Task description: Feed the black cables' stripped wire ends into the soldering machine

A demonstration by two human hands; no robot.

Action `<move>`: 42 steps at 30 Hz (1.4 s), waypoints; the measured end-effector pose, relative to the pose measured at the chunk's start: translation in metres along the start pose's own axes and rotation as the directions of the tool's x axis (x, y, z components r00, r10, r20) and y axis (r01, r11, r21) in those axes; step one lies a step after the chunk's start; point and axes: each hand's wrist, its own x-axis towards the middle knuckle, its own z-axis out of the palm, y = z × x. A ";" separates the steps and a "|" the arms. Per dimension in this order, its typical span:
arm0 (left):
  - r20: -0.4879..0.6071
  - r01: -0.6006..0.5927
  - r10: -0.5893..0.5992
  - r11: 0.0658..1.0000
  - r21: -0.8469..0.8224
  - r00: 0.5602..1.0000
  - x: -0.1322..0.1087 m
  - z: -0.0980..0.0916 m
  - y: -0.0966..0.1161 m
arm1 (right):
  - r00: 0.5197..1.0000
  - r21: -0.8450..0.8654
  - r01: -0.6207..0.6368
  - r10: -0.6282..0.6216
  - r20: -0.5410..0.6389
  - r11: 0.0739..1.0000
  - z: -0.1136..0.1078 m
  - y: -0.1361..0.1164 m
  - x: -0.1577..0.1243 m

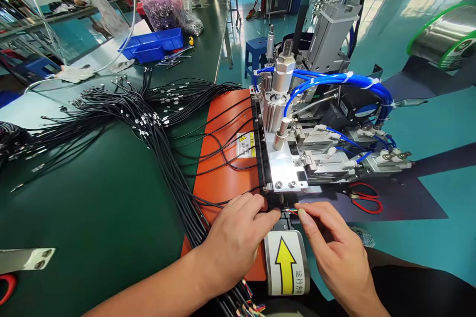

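My left hand (240, 235) is closed at the near end of the machine (284, 158), its fingertips on a black cable that they mostly hide. Thin coloured wires (292, 211) fan out of the cable's end, between my two hands. My right hand (336, 247) pinches the tips of these wires between thumb and forefinger. Just below the fingertips is a metal cover (271, 282) with a yellow arrow label (285, 265). A bundle of black cables (182, 198) runs beneath my left forearm, and its near ends show stripped coloured wires (251, 302).
Several single cables cross the orange plate (223, 158) into the machine's side. Red-handled scissors (366, 198) lie right of the machine. More cables (107, 104) with metal connectors cover the green table (92, 223). A blue bin (154, 44) and a solder wire spool (444, 34) stand farther off.
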 end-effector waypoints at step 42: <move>0.034 -0.047 0.047 0.999 0.019 0.998 -0.003 0.000 -0.001 | 0.971 -0.057 -0.171 0.178 0.158 0.984 0.008 -0.002 0.009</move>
